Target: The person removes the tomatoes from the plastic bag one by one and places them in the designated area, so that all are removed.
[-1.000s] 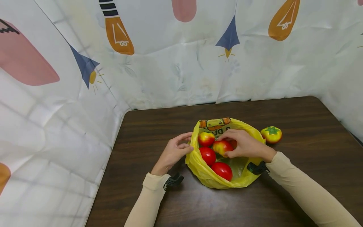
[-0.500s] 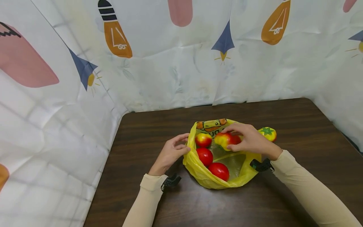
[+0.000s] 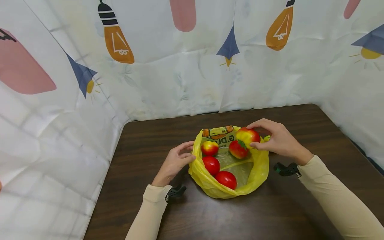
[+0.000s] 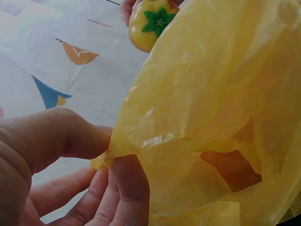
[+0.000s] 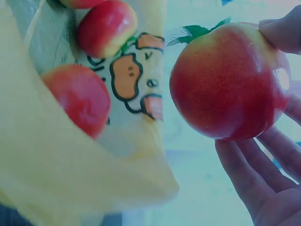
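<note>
My left hand (image 3: 175, 163) pinches the left rim of a yellow plastic bag (image 3: 204, 185) between thumb and fingers. The bag stands wide open on the table. With its thumb and fingers, my right hand (image 3: 280, 140) grips a red and yellow tomato (image 3: 248, 136) above the bag's far right rim. Its green star-shaped top (image 4: 159, 22) shows in the left wrist view. Inside the bag lie a red tomato with green leaves (image 3: 238, 150), a small yellow and red fruit (image 3: 210, 148), and two plain red round fruits, one (image 3: 211, 165) behind the other (image 3: 226, 180).
Behind the bag's right rim, another yellow tomato with a green top (image 3: 267, 138) sits on the dark wooden table (image 3: 144, 140), mostly hidden by the bag and my right hand. A white patterned curtain (image 3: 168, 80) hangs along the back and left.
My right hand has lifted the tomato from the bag's middle up and right to its rim, uncovering the leafy red one. My left hand keeps its pinch. The head view has shifted right.
</note>
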`<state>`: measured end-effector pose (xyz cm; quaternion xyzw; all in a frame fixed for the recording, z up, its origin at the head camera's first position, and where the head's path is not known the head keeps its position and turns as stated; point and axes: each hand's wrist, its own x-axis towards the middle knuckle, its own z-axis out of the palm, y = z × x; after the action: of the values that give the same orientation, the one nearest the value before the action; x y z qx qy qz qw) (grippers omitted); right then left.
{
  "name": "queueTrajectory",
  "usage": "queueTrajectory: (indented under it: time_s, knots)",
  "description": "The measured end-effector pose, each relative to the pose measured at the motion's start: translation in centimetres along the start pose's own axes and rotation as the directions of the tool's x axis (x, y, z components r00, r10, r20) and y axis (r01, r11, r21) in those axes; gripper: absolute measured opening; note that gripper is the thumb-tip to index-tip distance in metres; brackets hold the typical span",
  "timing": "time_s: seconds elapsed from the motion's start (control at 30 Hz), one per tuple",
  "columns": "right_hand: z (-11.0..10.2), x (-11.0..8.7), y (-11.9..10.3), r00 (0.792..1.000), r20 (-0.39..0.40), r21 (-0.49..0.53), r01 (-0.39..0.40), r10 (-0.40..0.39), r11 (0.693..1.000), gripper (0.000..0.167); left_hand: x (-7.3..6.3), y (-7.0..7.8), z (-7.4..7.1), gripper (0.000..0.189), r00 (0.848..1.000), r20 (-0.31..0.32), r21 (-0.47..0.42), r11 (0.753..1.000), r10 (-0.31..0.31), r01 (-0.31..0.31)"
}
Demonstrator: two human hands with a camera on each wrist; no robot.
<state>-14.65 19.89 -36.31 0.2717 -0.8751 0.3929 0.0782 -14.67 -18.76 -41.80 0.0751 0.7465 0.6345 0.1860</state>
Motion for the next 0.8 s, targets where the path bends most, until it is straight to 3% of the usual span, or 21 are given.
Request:
queueTrajectory:
  time_s: [0.37, 0.57, 0.8]
  knots:
    - [-2.4, -1.8, 0.8, 0.991, -0.135, 0.005, -0.025, 0.025, 1.0, 0.054, -0.1, 0.1, -0.2, 0.054, 1.0, 0.001, -0.002, 1.0, 0.008, -0.008]
    - [-3.4, -3.1, 1.6, 0.975, -0.215, -0.027, -0.068, 0.06, 0.997, 0.055, 0.0, -0.1, -0.2, 0.054, 1.0, 0.011, -0.003, 1.0, 0.008, -0.008]
    - [-4.7, -4.5, 3.1, 0.952, -0.289, 0.005, -0.103, 0.1, 0.995, 0.057, 0.1, -0.1, -0.3, 0.055, 1.0, 0.01, 0.001, 1.0, -0.002, 0.002]
